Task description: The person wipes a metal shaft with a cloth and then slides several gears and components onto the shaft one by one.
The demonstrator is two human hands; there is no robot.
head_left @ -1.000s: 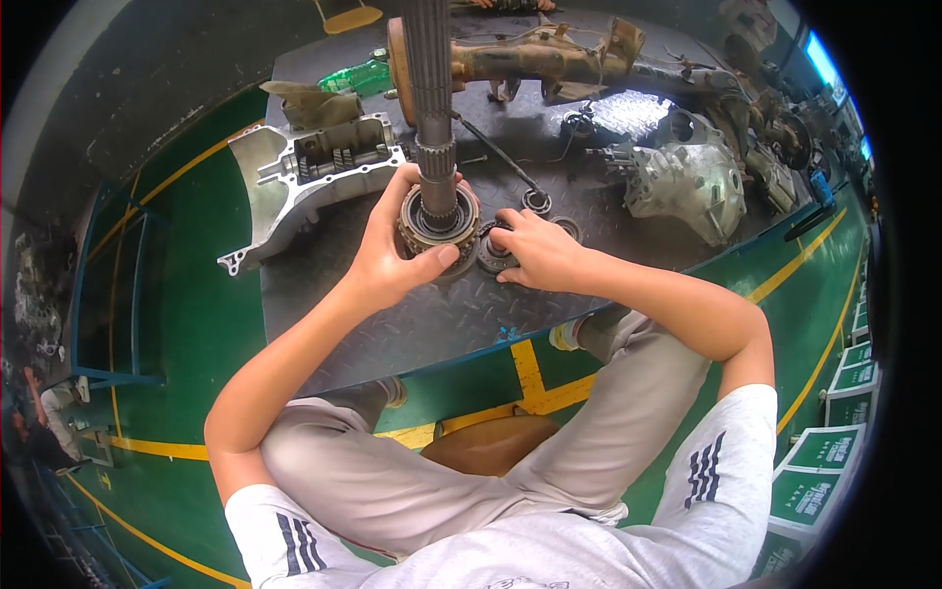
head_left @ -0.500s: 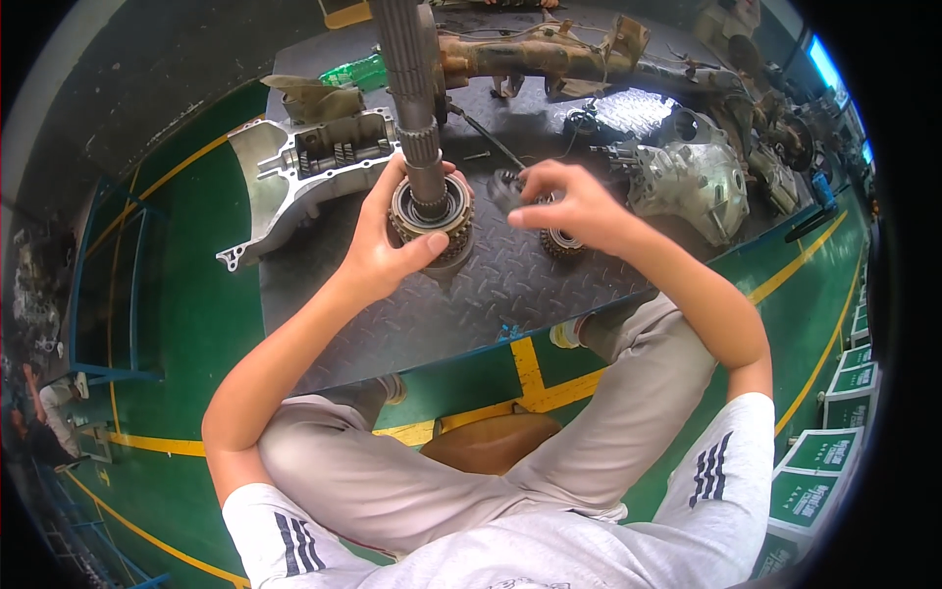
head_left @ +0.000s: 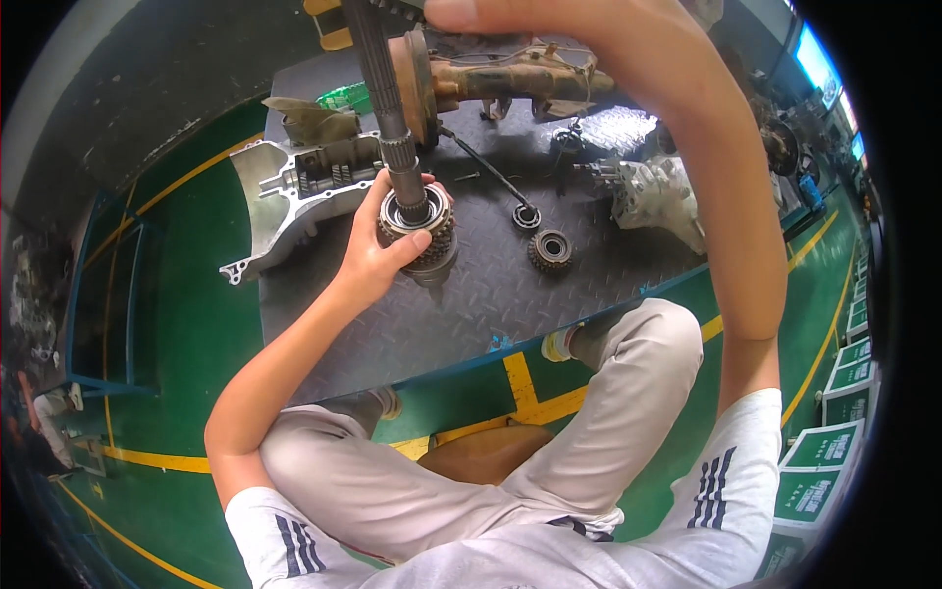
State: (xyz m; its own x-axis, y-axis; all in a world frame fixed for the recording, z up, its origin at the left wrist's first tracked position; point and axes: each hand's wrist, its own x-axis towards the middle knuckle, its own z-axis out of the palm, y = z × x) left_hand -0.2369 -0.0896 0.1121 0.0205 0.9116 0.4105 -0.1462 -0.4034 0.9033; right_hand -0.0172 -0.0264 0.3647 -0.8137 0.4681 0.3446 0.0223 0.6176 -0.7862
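Observation:
A long splined shaft (head_left: 397, 147) stands upright, slightly tilted, over the metal bench. Around its lower part sits a toothed gear assembly (head_left: 438, 243), and my left hand (head_left: 373, 257) is closed around it, thumb on the near rim. My right hand (head_left: 520, 18) is raised to the shaft's upper end, at the picture's top edge. By its thumb shows a dark toothed gear (head_left: 402, 13), partly cut off, close beside or around the shaft; I cannot tell which. A loose gear (head_left: 549, 252) and a small bearing ring (head_left: 527, 216) lie on the bench to the right.
An open gearbox housing half (head_left: 312, 201) lies at the left of the tread-plate bench (head_left: 471, 304). Behind stands a rusty axle (head_left: 520, 80) with a thin rod (head_left: 486, 167) before it. A silver casing (head_left: 648, 196) sits at right, partly behind my right forearm.
My right hand has risen from above the loose gear to the shaft's top, carrying the dark gear. My left hand keeps its hold; the shaft appears shifted slightly left.

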